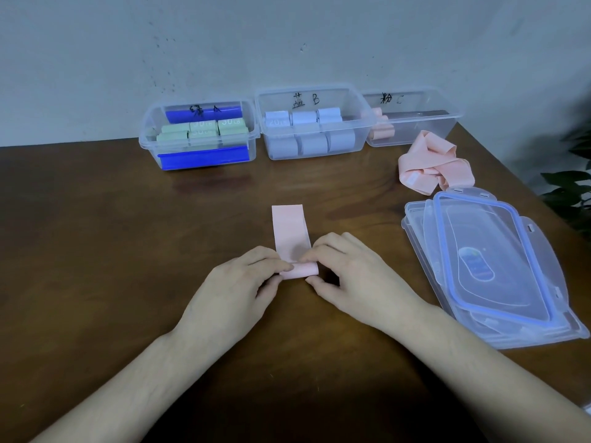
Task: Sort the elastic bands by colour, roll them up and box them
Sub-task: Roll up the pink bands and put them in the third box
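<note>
A pink elastic band (290, 230) lies flat on the brown table (96, 235), its near end rolled into a small coil. My left hand (236, 282) pinches the coil's left end, and my right hand (348, 276) pinches its right end with fingertips on top. Loose pink bands (428, 164) lie in a heap at the right. Three clear boxes stand along the wall: the left box (198, 137) holds green rolls, the middle box (315, 123) holds pale blue rolls, and the right box (415, 118) holds a few pink rolls.
A stack of clear lids (486, 270) with blue seals lies at the right, close to my right hand. Dark plant leaves (572, 187) reach in past the table's right edge. Blue pieces sit inside the left box.
</note>
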Demonstrator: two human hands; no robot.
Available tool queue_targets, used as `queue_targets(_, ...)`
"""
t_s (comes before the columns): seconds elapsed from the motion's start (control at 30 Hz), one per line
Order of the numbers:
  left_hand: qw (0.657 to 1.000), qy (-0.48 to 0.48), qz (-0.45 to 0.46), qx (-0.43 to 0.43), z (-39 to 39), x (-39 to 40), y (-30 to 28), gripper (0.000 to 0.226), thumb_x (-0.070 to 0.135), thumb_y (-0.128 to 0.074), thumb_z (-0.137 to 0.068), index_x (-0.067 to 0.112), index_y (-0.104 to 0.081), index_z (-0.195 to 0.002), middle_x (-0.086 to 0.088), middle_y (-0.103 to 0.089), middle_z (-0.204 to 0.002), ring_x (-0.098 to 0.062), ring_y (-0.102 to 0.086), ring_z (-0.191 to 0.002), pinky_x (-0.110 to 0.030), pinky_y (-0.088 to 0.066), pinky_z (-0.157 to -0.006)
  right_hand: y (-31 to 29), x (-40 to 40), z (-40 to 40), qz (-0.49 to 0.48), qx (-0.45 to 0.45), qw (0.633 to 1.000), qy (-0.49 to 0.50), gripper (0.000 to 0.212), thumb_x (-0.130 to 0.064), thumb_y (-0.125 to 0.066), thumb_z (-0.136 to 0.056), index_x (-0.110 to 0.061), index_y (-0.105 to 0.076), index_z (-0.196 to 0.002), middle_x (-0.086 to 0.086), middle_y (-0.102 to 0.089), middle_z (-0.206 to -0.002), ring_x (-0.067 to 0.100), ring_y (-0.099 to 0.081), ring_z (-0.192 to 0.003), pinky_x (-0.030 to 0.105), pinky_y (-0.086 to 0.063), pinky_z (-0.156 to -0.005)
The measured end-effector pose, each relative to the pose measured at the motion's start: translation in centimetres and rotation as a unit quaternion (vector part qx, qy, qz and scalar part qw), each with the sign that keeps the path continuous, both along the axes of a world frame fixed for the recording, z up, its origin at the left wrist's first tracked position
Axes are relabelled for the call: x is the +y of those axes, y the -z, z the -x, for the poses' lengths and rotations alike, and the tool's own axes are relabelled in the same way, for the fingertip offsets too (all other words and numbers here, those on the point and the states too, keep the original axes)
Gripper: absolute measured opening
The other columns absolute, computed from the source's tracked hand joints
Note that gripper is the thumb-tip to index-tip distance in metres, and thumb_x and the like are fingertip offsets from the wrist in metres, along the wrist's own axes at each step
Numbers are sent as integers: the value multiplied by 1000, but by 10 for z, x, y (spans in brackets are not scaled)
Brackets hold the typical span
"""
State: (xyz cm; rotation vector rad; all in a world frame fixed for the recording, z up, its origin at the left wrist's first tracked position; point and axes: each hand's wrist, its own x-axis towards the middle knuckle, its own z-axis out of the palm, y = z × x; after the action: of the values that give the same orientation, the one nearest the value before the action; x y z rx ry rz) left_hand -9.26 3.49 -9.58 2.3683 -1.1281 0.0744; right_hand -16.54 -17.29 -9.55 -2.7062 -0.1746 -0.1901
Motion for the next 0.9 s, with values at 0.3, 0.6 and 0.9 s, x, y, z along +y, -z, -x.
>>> queue_targets(0.3,999,4,-9,-38,-5,-2,3,24,16,-74,-86,21,-74,-110,10,-66,-107,0,-55,-74,-8,-42,-73,-4,-2,-9,5,20,1000,0,30,-33,-60,-98,-30,-66,-127,-14,-60,-120,4,-46,-105,12,-39,-90)
queue_targets(0.6,1000,-10,-22,13,-14,-6,0,27,25,-70,-90,25,-69,-117,13,-58,-116,3,-47,-62,0,-32,-60,-5,-3,-15,7,0,1000,6,25,-24,-67,-94,-26,-68,-119,-10,-62,-116,5,-50,-103,19,-43,-88)
queue_targets(0.9,1000,-27,-10,7,-24,-16,0,24,20,-75,-85,23,-71,-109,13,-64,-105,12,-46,-62,1,-36,-64,-6,-3,-26,3,20,1000,9,28,-27,-63,-96,-27,-66,-124,-12,-59,-117,4,-43,-101,21,-41,-90)
